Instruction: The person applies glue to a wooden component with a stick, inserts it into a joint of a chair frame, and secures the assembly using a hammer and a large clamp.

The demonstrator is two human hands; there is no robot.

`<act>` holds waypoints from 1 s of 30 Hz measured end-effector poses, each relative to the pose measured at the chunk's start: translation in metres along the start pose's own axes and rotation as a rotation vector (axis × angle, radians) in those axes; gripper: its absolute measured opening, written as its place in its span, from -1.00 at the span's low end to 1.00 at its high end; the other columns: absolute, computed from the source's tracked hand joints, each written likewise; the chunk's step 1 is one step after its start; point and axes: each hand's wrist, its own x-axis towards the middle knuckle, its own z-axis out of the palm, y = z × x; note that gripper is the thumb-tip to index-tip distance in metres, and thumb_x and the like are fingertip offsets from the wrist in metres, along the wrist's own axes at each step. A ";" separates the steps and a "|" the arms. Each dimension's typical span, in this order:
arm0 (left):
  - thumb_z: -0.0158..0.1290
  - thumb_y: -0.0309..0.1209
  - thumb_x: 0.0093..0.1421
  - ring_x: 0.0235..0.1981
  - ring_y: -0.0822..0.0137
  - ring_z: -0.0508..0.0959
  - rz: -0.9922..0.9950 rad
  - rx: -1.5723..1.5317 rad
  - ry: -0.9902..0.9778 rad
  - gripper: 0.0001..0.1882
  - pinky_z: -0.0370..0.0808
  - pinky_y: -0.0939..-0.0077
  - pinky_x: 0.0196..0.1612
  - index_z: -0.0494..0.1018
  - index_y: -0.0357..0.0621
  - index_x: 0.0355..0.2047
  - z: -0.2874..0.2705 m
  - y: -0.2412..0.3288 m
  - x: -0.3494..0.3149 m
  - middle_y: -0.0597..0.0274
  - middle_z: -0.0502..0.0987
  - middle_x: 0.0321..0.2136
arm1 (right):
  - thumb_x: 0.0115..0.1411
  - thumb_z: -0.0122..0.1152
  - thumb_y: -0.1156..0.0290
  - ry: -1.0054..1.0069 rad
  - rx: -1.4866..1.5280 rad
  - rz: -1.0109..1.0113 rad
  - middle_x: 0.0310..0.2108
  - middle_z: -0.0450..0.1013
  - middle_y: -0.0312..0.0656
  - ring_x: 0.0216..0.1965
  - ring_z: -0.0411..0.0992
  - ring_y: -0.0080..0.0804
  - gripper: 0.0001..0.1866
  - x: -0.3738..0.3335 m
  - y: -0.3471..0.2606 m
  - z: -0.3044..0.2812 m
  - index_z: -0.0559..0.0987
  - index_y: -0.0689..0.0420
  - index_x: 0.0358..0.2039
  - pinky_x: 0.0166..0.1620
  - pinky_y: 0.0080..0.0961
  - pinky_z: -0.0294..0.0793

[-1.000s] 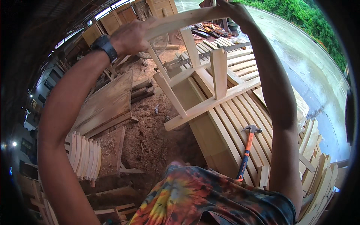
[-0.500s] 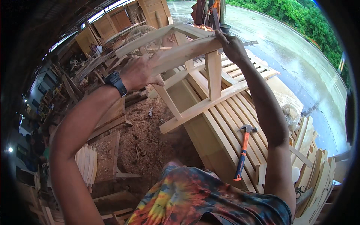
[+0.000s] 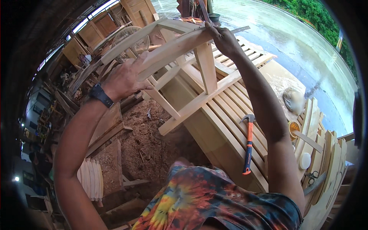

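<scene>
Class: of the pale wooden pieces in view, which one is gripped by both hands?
The curved rail on the wooden frame: left hand and right hand hold its ends.

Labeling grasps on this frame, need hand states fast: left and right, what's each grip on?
Left hand: closed, grip on the curved wooden slat.
Right hand: closed on the same slat's far end, over the wooden frame.

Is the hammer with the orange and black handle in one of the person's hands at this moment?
No: the hammer lies on the slatted bench, while the left hand and right hand grip the wooden frame.
</scene>
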 end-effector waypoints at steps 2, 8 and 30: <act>0.32 0.17 -0.02 -0.01 -0.19 0.56 -0.044 -0.004 -0.062 0.14 0.50 0.02 0.06 0.02 0.03 0.44 -0.006 0.000 0.003 -0.25 0.51 0.00 | 0.45 -0.12 -0.09 -0.020 0.014 0.014 -0.19 0.61 0.03 -0.09 0.58 -0.06 -0.44 0.002 0.006 -0.001 0.58 0.12 0.06 0.00 -0.30 0.48; 0.29 -0.03 0.12 0.17 0.01 0.49 -0.069 -0.290 -0.173 -0.10 0.44 0.19 0.18 0.19 -0.14 0.35 -0.014 0.007 0.031 -0.18 0.45 0.15 | 0.41 -0.01 -0.04 0.212 0.120 -0.086 0.27 0.32 0.18 0.33 0.28 -0.06 -0.35 -0.026 0.020 0.020 0.38 0.21 0.28 0.34 -0.29 0.22; 0.23 0.02 0.17 -0.02 0.06 0.61 -0.329 0.152 -0.144 -0.25 0.52 0.26 0.05 0.42 -0.32 0.18 -0.050 -0.165 0.120 -0.16 0.59 -0.03 | 0.07 0.21 0.52 -0.004 -0.668 0.790 -0.14 0.40 0.14 -0.08 0.43 0.15 -0.50 -0.418 0.063 -0.008 0.45 0.27 0.08 -0.03 -0.02 0.44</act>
